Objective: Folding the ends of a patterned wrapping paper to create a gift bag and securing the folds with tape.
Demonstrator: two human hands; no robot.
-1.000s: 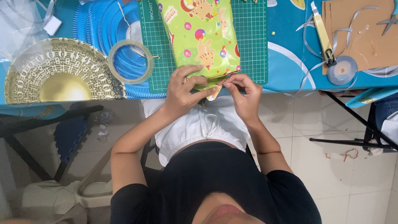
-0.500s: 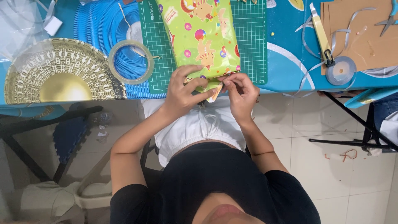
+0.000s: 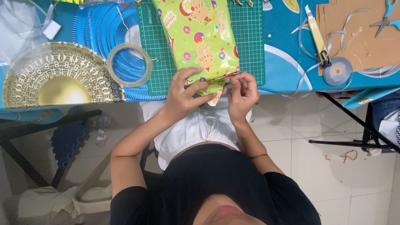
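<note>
A box wrapped in bright green patterned paper (image 3: 200, 37) lies on a green cutting mat (image 3: 158, 54) at the near edge of a blue table (image 3: 283, 71). My left hand (image 3: 183, 96) presses on the near end of the box, its thumb along the folded paper. My right hand (image 3: 241, 93) pinches the folded end flap (image 3: 218, 79) of the paper at the box's near right corner. The two hands almost touch at the flap.
A roll of clear tape (image 3: 129, 64) sits left of the box on a blue pleated paper piece (image 3: 100, 29). A gold lattice disc (image 3: 54, 79) lies far left. To the right are a yellow utility knife (image 3: 316, 35), a ribbon spool (image 3: 337, 71), brown card (image 3: 358, 37) and scissors (image 3: 387, 14).
My right hand has drawn in to the left along the flap, closer to my left hand. The box and my left hand have hardly moved.
</note>
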